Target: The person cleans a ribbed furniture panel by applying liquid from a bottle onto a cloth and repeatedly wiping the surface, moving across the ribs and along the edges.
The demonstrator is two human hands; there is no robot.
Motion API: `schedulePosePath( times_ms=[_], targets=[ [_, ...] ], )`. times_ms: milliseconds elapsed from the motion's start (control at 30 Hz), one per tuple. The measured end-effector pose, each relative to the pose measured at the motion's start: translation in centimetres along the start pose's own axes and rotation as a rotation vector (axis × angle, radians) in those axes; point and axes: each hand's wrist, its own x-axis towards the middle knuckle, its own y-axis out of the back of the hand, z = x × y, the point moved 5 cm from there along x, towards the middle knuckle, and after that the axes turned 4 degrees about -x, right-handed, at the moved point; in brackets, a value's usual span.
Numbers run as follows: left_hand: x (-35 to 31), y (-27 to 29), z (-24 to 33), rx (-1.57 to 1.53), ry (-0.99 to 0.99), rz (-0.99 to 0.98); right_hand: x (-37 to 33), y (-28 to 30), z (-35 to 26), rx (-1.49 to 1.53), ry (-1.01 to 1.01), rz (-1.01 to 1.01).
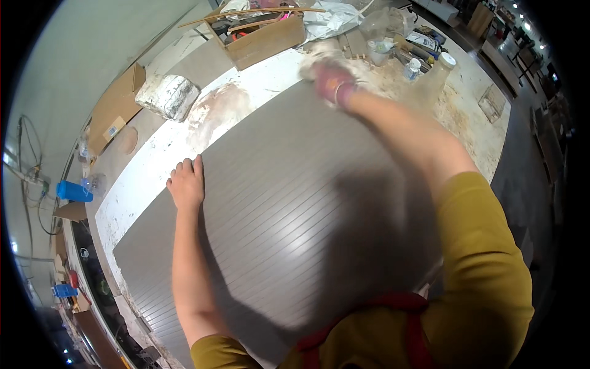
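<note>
A large grey panel (270,154) with parallel grooves lies across the table under my arms. My bare left hand (186,183) rests at the panel's far left edge, fingers stretched out and nothing held. My right hand (334,81), in a dark red glove, is at the panel's far corner. It is blurred by motion and closed on a crumpled whitish rag (319,56). Part of the rag is hidden behind the glove, and its outline is smeared.
A cardboard box (270,44) of tools stands at the back, with a thin wooden strip across it. A white-smeared block (167,96) sits to its left. Bottles, including a white-capped one (447,60), and a plastic cup (379,50) stand back right. Far left is a blue cup (74,191).
</note>
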Motion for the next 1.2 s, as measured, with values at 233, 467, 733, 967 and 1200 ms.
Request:
schedulePosePath(
  times_ms=[233, 467, 733, 967, 1200],
  targets=[
    [-0.4, -0.6, -1.6, 0.008, -0.003, 0.020, -9.3, 1.1, -5.6, -0.004, 0.328, -0.091],
    [-0.1, -0.4, -0.5, 0.008, -0.031, 0.041, -1.4, 1.4, -1.9, -0.075, -0.006, 0.086],
    [-0.8, -1.2, -2.1, 0.011, 0.008, -0.011, -8.0, -1.7, -8.6, 0.042, 0.353, -0.239],
    [-0.1, -0.2, -0.9, 0.015, 0.002, 0.014, 0.7, 0.1, -8.6, 0.315, 0.405, -0.096],
    [-0.3, -1.0, -1.7, 0.007, -0.069, 0.036, -3.0, -3.0, -14.1, 0.371, 0.334, -0.293]
  ],
)
